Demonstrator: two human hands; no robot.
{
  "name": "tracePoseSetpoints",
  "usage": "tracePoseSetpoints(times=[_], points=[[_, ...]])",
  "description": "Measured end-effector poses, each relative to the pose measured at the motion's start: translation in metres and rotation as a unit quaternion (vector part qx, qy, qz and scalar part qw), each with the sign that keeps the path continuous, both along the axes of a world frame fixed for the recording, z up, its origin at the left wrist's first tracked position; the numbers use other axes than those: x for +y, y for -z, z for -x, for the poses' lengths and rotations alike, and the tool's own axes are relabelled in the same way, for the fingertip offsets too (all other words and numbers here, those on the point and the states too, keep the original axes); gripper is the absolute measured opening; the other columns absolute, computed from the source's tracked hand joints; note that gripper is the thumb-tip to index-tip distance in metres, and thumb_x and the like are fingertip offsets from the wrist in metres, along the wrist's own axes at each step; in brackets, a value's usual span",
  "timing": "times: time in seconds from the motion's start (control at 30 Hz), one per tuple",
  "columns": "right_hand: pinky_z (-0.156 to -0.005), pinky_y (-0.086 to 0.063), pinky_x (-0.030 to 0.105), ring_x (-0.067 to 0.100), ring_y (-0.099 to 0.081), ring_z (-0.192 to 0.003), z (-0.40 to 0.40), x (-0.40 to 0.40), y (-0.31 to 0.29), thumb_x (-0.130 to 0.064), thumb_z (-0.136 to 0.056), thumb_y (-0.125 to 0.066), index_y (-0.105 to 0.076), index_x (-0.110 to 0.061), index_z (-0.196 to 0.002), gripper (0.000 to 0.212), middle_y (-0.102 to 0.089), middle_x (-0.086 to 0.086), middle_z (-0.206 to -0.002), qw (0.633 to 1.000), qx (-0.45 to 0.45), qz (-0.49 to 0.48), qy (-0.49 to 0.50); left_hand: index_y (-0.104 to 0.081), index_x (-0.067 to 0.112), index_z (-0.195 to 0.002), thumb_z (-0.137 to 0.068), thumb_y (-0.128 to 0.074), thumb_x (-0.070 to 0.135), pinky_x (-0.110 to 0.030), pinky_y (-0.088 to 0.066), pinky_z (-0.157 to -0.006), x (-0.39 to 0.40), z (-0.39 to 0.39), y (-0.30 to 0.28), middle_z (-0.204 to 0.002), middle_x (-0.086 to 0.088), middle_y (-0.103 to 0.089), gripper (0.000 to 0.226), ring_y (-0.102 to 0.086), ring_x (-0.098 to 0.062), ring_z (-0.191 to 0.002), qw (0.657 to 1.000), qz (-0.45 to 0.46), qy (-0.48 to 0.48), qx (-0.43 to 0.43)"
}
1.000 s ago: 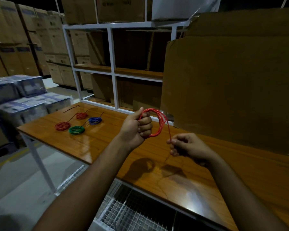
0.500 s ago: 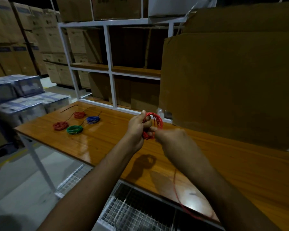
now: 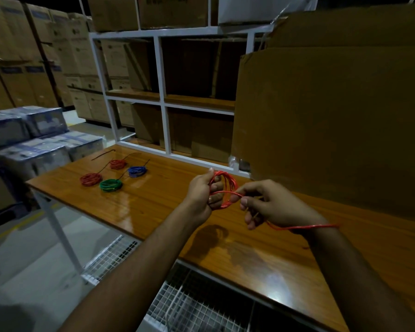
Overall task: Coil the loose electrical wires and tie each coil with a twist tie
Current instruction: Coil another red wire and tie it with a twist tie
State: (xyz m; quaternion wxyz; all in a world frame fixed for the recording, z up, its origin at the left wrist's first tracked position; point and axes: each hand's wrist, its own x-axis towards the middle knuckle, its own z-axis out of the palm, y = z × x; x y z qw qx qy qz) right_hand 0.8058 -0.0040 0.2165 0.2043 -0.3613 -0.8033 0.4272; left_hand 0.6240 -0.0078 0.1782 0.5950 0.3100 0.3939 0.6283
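Red wire coil [image 3: 223,189] is gripped above the bench [image 3: 153,207] by the left hand [image 3: 201,195], fingers curled through its loops. Its loose strand is pinched by the right hand [image 3: 271,207] just right of the coil and trails across the right wrist. Four finished coils [image 3: 110,185] are seen well left of it.

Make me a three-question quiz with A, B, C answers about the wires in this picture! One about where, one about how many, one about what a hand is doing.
1. Where do the finished coils lie?
A. far left part of the table
B. on the floor
C. on the shelf

2. How many coils lie there?
A. two
B. four
C. six

3. What is the left hand doing?
A. resting flat
B. pointing
C. gripping the red coil

Answers:
1 A, they lie on the wooden table near its left end.
2 B: two red coils, a green coil and a blue coil.
3 C, the left hand curls round the red coil while the right hand pinches its wire.
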Motion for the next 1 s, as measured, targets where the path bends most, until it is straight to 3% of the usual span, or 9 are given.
tracePoseSetpoints(times=[0.07, 0.13, 0.23, 0.33, 0.43, 0.6, 0.73, 0.87, 1.0], points=[[-0.056, -0.048, 0.016, 0.003, -0.06, -0.064, 0.004, 0.003, -0.005, -0.016, -0.098, -0.059, -0.071, -0.02, -0.102, 0.013, -0.066, -0.006, -0.086, 0.983, -0.069, -0.163, 0.047, -0.048, 0.012, -0.08, -0.106, -0.035, 0.035, -0.019, -0.024, -0.036, -0.002, -0.002, 0.001, -0.055, 0.002, -0.042, 0.037, -0.032, -0.008, -0.037, 1.0, -0.005, 0.006, 0.016], [-0.061, -0.043, 0.009, -0.002, -0.058, -0.074, 0.008, 0.007, -0.011, -0.021, -0.093, -0.066, -0.074, -0.022, -0.103, 0.013, -0.07, -0.009, -0.089, 0.942, -0.071, -0.315, 0.09, -0.051, 0.009, -0.087, -0.107, -0.033, 0.035, -0.018, -0.026, -0.037, -0.004, -0.004, 0.002, -0.056, 0.0, -0.044, 0.037, -0.035, -0.008, -0.038, 0.999, -0.014, 0.029, 0.042], [-0.069, -0.054, 0.019, 0.002, -0.064, -0.079, 0.011, 0.021, -0.013, -0.024, -0.088, -0.073, -0.077, -0.019, -0.096, 0.01, -0.073, -0.005, -0.089, 0.915, -0.005, -0.391, 0.1, -0.05, 0.012, -0.086, -0.107, -0.03, 0.037, -0.022, -0.02, -0.042, -0.008, -0.01, 0.004, -0.059, 0.002, -0.037, 0.039, -0.028, -0.009, -0.044, 0.994, -0.016, 0.075, 0.077], [-0.064, -0.055, 0.027, 0.004, -0.063, -0.073, 0.014, 0.039, -0.009, -0.035, -0.088, -0.07, -0.074, -0.019, -0.086, 0.017, -0.069, -0.005, -0.078, 0.911, -0.011, -0.394, 0.121, -0.049, 0.014, -0.082, -0.107, -0.028, 0.042, -0.023, -0.018, -0.044, -0.011, -0.011, 0.005, -0.059, 0.003, -0.031, 0.043, -0.024, -0.009, -0.045, 0.992, -0.009, 0.11, 0.064], [-0.054, -0.046, 0.024, 0.002, -0.057, -0.063, 0.013, 0.054, 0.004, -0.05, -0.093, -0.053, -0.066, -0.024, -0.081, 0.031, -0.061, -0.011, -0.068, 0.907, -0.068, -0.395, 0.132, -0.05, 0.014, -0.078, -0.106, -0.028, 0.044, -0.022, -0.017, -0.042, -0.011, -0.005, 0.0, -0.056, 0.005, -0.031, 0.046, -0.024, -0.007, -0.042, 0.99, 0.001, 0.139, 0.021], [-0.054, -0.032, 0.022, 0.004, -0.051, -0.055, 0.01, 0.056, 0.031, -0.027, -0.104, -0.047, -0.053, -0.033, -0.071, 0.034, -0.056, -0.01, -0.06, 0.954, -0.002, -0.291, 0.073, -0.045, 0.016, -0.073, -0.105, -0.032, 0.036, -0.022, -0.013, -0.043, -0.009, 0.009, -0.005, -0.052, 0.007, -0.027, 0.04, -0.022, -0.007, -0.04, 0.991, 0.004, 0.133, -0.022], [-0.055, -0.039, 0.018, 0.005, -0.055, -0.057, -0.003, 0.054, 0.057, -0.017, -0.104, -0.047, -0.066, -0.028, -0.09, 0.026, -0.061, -0.007, -0.065, 0.966, 0.051, -0.24, 0.087, -0.046, 0.017, -0.071, -0.105, -0.033, 0.034, -0.021, -0.014, -0.041, -0.004, 0.023, -0.005, -0.049, 0.008, -0.028, 0.04, -0.024, -0.006, -0.037, 0.99, -0.003, 0.099, -0.097], [-0.063, -0.051, 0.023, 0.008, -0.063, -0.075, -0.006, 0.038, 0.087, -0.014, -0.099, -0.054, -0.065, -0.02, -0.121, 0.025, -0.066, -0.005, -0.087, 0.922, -0.024, -0.348, 0.165, -0.048, 0.018, -0.072, -0.106, -0.033, 0.035, -0.021, -0.016, -0.042, 0.003, 0.031, -0.005, -0.052, 0.008, -0.029, 0.041, -0.024, -0.007, -0.041, 0.991, -0.004, 0.033, -0.128], [-0.045, -0.041, 0.012, 0.006, -0.058, -0.056, 0.011, 0.004, 0.09, -0.015, -0.096, -0.059, -0.061, -0.013, -0.119, 0.022, -0.062, -0.006, -0.073, 0.896, -0.067, -0.399, 0.184, -0.049, 0.017, -0.072, -0.106, -0.034, 0.036, -0.021, -0.017, -0.042, 0.009, 0.024, -0.007, -0.053, 0.007, -0.03, 0.041, -0.024, -0.007, -0.042, 0.992, -0.003, 0.008, -0.129]])
